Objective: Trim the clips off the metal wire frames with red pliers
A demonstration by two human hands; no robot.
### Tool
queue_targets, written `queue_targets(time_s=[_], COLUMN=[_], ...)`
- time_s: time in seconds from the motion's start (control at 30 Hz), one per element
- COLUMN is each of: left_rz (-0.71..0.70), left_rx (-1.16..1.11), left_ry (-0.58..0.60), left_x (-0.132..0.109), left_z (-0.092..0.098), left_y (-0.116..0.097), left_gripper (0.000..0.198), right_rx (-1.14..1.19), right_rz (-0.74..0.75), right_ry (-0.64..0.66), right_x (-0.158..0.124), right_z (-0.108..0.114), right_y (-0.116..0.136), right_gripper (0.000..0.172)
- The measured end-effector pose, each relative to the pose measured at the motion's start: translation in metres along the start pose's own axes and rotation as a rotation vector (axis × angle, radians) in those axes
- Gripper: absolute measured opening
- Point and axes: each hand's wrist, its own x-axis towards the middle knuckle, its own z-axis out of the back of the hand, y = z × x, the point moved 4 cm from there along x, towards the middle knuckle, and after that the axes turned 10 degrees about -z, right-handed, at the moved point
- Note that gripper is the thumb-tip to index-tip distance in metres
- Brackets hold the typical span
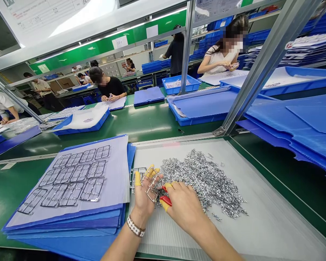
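Note:
My left hand, palm up with yellow covers on some fingertips, holds a thin metal frame. Close on its right, my right hand grips a tool with red handles; the tool's tip is hard to make out beside the frame. A large heap of small shiny metal pieces spreads over the pale sheet just beyond my hands. Another metal frame lies behind my left fingers. On the left, several flat metal frames lie in rows on a white sheet atop stacked blue boards.
A metal post slants up at the right, near blue sheets. Blue trays stand across the green table. A person in black and a person in white work opposite; others are farther back.

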Motion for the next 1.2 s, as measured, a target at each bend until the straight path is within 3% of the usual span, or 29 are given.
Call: queue_targets(time_s=[0.33,0.53,0.63,0.73,0.8,0.87,0.93,1.03,1.2], left_rz=[-0.054,-0.090,-0.089,-0.155,-0.323,-0.528,-0.623,-0.561,-0.525], left_rx=[0.042,0.098,0.199,0.454,0.733,1.097,1.484,1.826,1.899], left_ry=[-0.073,-0.032,0.064,0.272,0.396,0.440,0.449,0.487,0.568], left_x=[-0.001,0.002,0.002,0.003,0.008,0.016,0.026,0.037,0.040], left_z=[0.000,0.004,0.010,0.007,0.000,-0.009,-0.014,-0.012,-0.005], left_y=[0.001,-0.001,-0.002,-0.015,-0.034,-0.053,-0.061,-0.056,-0.062], left_gripper=[0.056,0.062,0.062,0.060,0.056,0.053,0.056,0.061,0.072], right_rx=[-0.055,-0.055,0.012,0.160,0.263,0.338,0.388,0.440,0.451], right_rz=[0.023,0.009,-0.012,-0.026,-0.028,-0.001,0.058,0.127,0.172], right_ry=[0.006,0.012,-0.011,-0.059,-0.096,-0.120,-0.122,-0.121,-0.151], right_x=[0.000,-0.001,-0.002,-0.003,-0.005,-0.006,-0.008,-0.008,0.004], right_z=[0.001,0.005,0.008,0.014,0.018,0.020,0.019,0.013,-0.010], right_y=[0.006,-0.001,-0.016,-0.034,-0.043,-0.047,-0.046,-0.045,-0.063], right_gripper=[0.018,0.010,0.013,0.023,0.028,0.031,0.034,0.036,0.040])
